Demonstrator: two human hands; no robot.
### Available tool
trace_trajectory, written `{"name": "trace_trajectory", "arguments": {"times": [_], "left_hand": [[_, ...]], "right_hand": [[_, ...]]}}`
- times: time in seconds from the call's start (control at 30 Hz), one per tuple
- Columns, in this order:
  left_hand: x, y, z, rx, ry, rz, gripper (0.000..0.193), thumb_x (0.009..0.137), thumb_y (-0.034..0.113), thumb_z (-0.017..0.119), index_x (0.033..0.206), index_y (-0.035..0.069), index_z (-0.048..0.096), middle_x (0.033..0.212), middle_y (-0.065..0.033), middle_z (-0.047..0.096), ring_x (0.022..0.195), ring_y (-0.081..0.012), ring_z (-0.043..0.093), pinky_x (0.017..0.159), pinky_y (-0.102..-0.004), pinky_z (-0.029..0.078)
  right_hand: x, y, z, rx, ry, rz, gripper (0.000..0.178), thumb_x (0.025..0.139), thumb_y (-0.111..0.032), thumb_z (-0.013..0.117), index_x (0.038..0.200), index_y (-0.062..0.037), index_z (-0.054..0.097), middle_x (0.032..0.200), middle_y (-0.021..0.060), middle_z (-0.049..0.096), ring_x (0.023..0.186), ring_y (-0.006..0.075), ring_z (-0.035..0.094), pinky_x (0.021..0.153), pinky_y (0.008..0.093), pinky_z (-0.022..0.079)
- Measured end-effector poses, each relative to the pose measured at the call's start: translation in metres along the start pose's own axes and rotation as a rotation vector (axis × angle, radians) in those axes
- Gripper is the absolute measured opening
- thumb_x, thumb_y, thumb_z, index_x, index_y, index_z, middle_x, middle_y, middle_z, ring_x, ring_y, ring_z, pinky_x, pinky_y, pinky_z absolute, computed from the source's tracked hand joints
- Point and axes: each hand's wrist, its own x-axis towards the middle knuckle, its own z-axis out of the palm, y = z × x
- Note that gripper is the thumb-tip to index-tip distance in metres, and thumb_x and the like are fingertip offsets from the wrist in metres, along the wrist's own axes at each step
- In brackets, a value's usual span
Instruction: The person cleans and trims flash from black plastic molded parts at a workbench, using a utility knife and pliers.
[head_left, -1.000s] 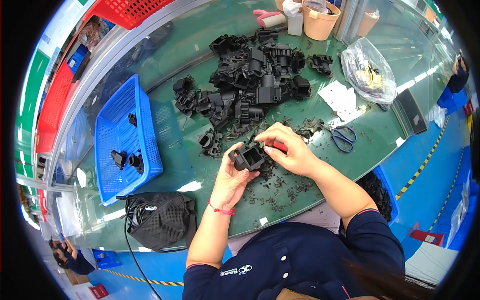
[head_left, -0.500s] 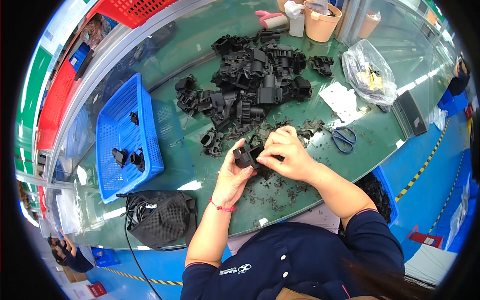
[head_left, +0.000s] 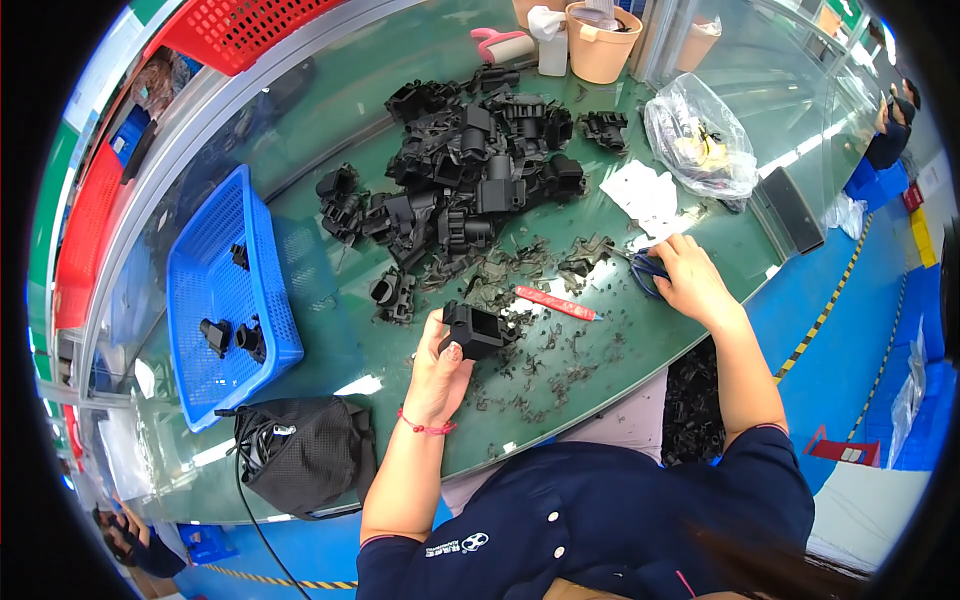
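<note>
My left hand (head_left: 440,370) grips a black moulded plastic part (head_left: 474,332), which has a square opening and is held above the table. Out to the right, my right hand (head_left: 692,280) has its fingers closed at the handles of dark blue scissors (head_left: 646,274); the fingers partly cover them. Between the two hands lies a slim red pen-like tool (head_left: 556,302) with a bluish tip. Small black plastic scraps (head_left: 540,385) are scattered around it. Farther back is a big heap of similar black plastic parts (head_left: 480,160).
On the left a blue basket (head_left: 262,300) holds a few black parts, near a black mesh bag (head_left: 310,450). At the right are white paper (head_left: 640,196), a clear plastic bag (head_left: 700,140) and a dark flat slab (head_left: 788,212). An orange-beige bucket (head_left: 600,50) stands at the back.
My right hand has left the black part and moved right to the scissors. The red tool now shows on the table. My left hand still holds the part, slightly lower and farther left.
</note>
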Motion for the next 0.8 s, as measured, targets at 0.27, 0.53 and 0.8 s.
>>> {"name": "trace_trajectory", "arguments": {"times": [0.27, 0.53, 0.8], "left_hand": [[-0.004, 0.006, 0.010, -0.079, -0.148, -0.094, 0.057, 0.077, 0.025, 0.073, 0.120, 0.009, 0.040, 0.122, -0.0121, 0.049, 0.108, -0.0268, 0.055, 0.086, -0.0400, 0.050], [-0.004, 0.004, 0.002, -0.178, -0.267, -0.154, 0.054, 0.080, 0.034, 0.068, 0.120, 0.009, 0.040, 0.120, -0.0152, 0.048, 0.103, -0.0256, 0.055, 0.079, -0.0349, 0.052], [-0.006, 0.000, -0.002, -0.174, -0.263, -0.147, 0.050, 0.081, 0.039, 0.065, 0.114, 0.008, 0.042, 0.115, -0.0188, 0.048, 0.104, -0.0262, 0.052, 0.085, -0.0375, 0.047]], "right_hand": [[-0.002, 0.007, 0.010, 0.040, -0.092, -0.015, 0.028, 0.069, 0.000, 0.060, 0.097, -0.0013, 0.053, 0.091, 0.0131, 0.054, 0.086, 0.0312, 0.051, 0.078, 0.0388, 0.041], [0.012, -0.058, -0.027, 0.388, -0.038, -0.408, 0.032, 0.073, -0.016, 0.068, 0.101, -0.0080, 0.055, 0.086, 0.0065, 0.056, 0.083, 0.0241, 0.054, 0.085, 0.0362, 0.035], [0.028, -0.099, -0.042, 0.330, -0.064, -0.634, 0.033, 0.071, -0.024, 0.072, 0.097, -0.0110, 0.057, 0.080, 0.0019, 0.051, 0.079, 0.0192, 0.053, 0.084, 0.0367, 0.034]]}}
